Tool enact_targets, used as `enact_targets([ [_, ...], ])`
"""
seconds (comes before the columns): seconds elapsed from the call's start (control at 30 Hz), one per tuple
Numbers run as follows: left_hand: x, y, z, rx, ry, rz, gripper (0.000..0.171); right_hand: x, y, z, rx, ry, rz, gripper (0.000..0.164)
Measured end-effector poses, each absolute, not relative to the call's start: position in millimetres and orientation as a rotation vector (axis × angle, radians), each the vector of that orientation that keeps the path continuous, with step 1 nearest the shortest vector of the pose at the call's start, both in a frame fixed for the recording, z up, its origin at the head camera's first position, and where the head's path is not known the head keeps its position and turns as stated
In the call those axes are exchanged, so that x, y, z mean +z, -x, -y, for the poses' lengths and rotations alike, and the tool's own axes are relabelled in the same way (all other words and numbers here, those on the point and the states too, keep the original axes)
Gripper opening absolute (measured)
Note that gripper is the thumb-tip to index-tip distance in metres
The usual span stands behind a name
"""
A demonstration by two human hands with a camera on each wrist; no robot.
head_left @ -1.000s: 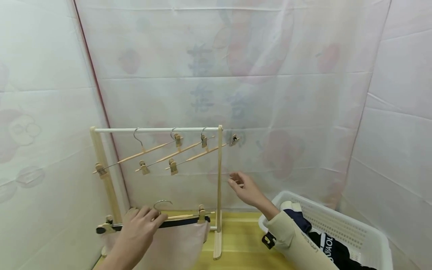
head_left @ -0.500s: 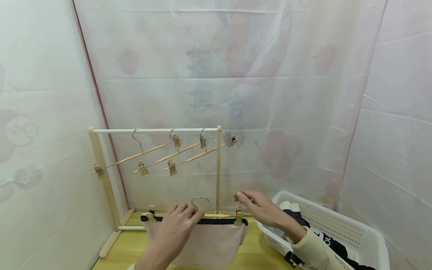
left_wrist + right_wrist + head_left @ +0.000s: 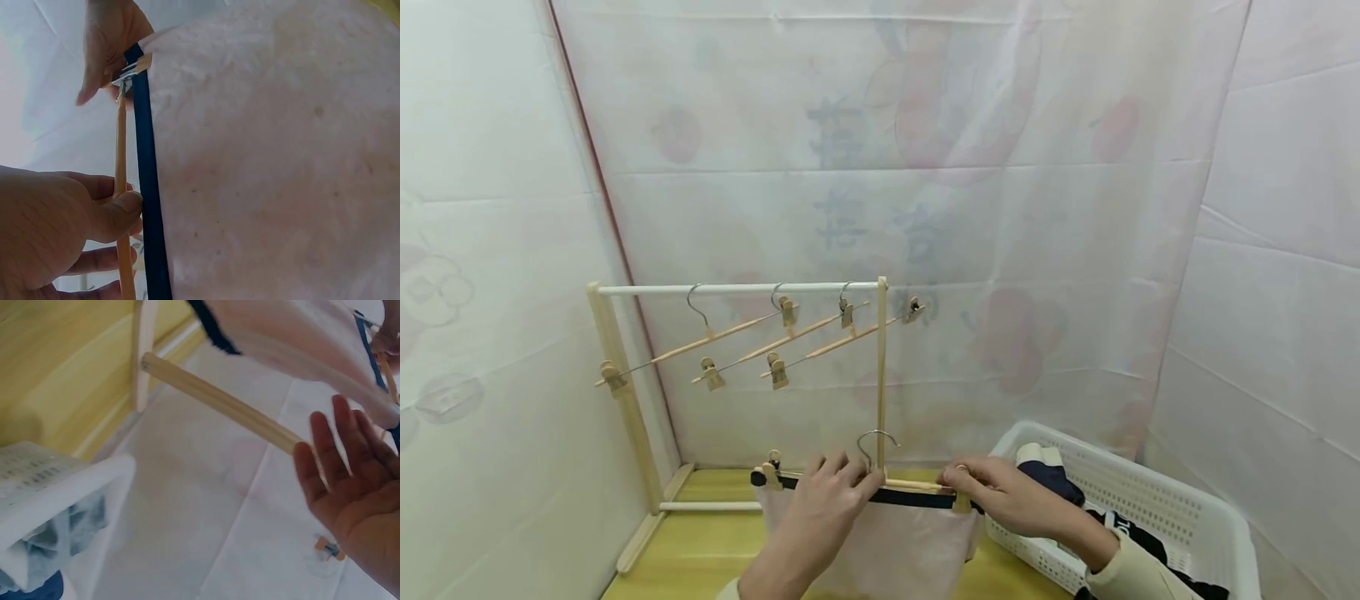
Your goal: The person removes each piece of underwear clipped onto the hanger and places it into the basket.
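Observation:
My left hand (image 3: pixel 827 508) pinches the thin wooden bar of a clip hanger (image 3: pixel 917 484) between thumb and fingers. Its metal hook points up. From its two clips hang pale pink underpants (image 3: pixel 902 546) with a dark waistband (image 3: pixel 145 144). At the right end, my right hand (image 3: pixel 1011 496) is beside the right-hand clip (image 3: pixel 961 502). The left wrist view shows its thumb held away from that clip. In the right wrist view its fingers (image 3: pixel 322 444) are loosely extended and grip nothing visible.
A small rack with a white rail (image 3: pixel 737 289) stands at the left, with three bare clip hangers (image 3: pixel 790 337) on it. A white basket (image 3: pixel 1213 508) holding dark and light garments stands at the right. A yellow surface (image 3: pixel 700 546) lies beneath.
My left hand has carried the hanger and underpants to the right, from the rack's lower left past its right post. My right hand has come down to the hanger's right end.

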State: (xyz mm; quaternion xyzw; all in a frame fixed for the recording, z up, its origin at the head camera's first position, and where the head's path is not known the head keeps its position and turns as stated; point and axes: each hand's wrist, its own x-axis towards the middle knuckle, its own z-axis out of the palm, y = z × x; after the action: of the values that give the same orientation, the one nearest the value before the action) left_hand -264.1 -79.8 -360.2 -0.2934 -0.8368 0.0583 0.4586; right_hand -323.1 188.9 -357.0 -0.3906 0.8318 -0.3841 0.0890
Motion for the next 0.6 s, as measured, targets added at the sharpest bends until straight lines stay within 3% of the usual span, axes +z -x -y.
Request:
enact_targets([
  [0.6,-367,273,69,0.208,0.731,2.056,0.016,-370,321,-192,-1.197,1.371,-2.758,0.022],
])
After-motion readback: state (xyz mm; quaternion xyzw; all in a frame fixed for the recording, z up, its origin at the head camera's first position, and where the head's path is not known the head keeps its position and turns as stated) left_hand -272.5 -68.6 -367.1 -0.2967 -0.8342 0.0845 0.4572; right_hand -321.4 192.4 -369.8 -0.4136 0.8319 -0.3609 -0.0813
